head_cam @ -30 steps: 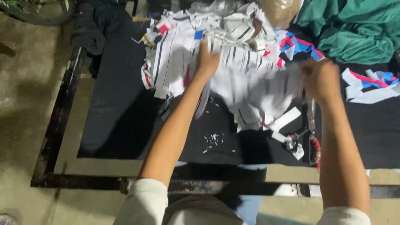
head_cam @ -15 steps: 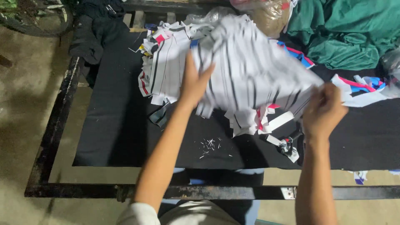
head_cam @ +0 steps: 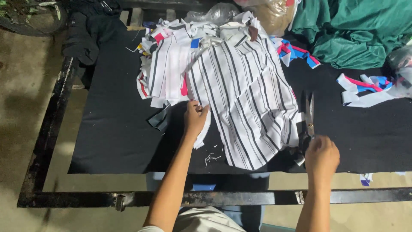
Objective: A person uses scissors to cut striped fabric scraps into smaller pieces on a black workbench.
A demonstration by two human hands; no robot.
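Note:
A large white fabric piece with dark stripes (head_cam: 244,99) lies spread flat on the black cloth-covered table (head_cam: 116,137), partly over a pile of similar striped scraps (head_cam: 169,68). My left hand (head_cam: 195,119) pinches the piece's lower left edge. My right hand (head_cam: 322,157) is at the piece's lower right corner, fingers curled around the dark handles of a pair of scissors (head_cam: 310,118) that lies on the table with its blades pointing away from me.
Green cloth (head_cam: 356,30) is heaped at the back right, with pink, blue and white strips (head_cam: 365,88) beside it. A clear plastic bag (head_cam: 214,13) and dark clothing (head_cam: 86,34) sit at the back. Small white snippets (head_cam: 211,158) lie near the black metal table frame (head_cam: 47,129).
Both hands held the striped piece up and have laid it down flat. My right hand let go of it and moved down to the scissors; my left hand slid to the left edge.

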